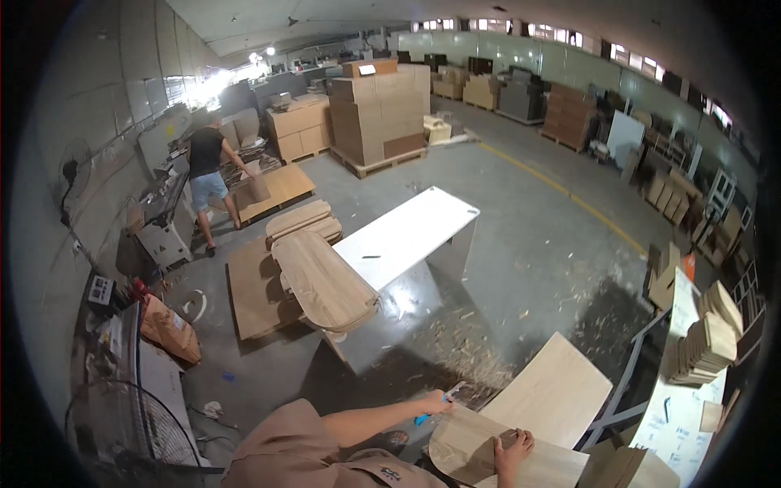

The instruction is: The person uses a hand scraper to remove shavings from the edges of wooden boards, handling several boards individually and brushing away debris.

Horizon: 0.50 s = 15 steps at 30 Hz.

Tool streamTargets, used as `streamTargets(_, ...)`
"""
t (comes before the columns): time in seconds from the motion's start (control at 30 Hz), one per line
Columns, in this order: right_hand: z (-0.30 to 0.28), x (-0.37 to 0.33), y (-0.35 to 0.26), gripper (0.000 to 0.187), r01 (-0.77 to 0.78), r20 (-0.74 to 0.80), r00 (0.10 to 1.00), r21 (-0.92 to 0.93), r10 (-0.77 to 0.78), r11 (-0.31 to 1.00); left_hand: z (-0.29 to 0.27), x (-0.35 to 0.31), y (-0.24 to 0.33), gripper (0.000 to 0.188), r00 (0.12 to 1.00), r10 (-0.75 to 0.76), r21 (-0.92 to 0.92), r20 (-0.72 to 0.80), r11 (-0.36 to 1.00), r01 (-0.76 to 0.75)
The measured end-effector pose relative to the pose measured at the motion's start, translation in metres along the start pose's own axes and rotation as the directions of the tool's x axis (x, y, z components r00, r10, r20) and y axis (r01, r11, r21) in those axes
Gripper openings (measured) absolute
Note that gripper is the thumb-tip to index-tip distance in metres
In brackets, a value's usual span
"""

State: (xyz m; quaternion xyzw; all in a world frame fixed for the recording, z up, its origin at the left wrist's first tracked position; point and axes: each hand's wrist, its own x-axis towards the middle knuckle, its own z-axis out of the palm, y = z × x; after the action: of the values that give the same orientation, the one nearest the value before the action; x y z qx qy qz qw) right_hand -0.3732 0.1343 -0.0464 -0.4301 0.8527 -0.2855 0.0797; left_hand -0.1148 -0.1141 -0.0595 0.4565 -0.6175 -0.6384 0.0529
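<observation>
My left hand [436, 403] is closed around a small blue-handled hand tool [422, 420] at the rounded edge of a wood-grain panel [476, 443]. The tool's pale far end pokes out past my fingers; its exact kind is too small to make out. On top of the same panel rests my right hand [512, 449], fingers spread against its face. Another light wood board [553, 389] lies beyond and under the panel, reaching away to the right.
Shavings [476, 358] litter the floor ahead. A white table [411, 232] stands beyond, beside stacked rounded wood panels [321, 276]. At right, a bench [663, 415] bears stacked wooden pieces [704, 350]. A fan [130, 423] stands lower left. Another person [208, 171] works far left.
</observation>
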Motion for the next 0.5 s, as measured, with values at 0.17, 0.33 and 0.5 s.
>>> streamTargets(0.17,-0.055,0.083,0.075,0.061,0.229,0.073,0.972,-0.079,-0.224,0.97,-0.029,-0.013,0.056,0.029,0.989,0.098,0.13,-0.109,0.988,-0.083)
streamTargets(0.33,-0.096,0.094,0.072,0.044,-0.083,0.008,0.997,0.185,0.083,0.979,-0.023,-0.064,0.11,0.033,0.94,0.3,0.216,-0.161,0.94,-0.263)
streamTargets(0.5,-0.182,0.034,-0.028,0.054,0.325,-0.429,0.851,-0.025,-0.304,0.945,-0.029,-0.16,0.139,0.037,0.943,0.16,-0.238,-0.293,0.943,-0.233)
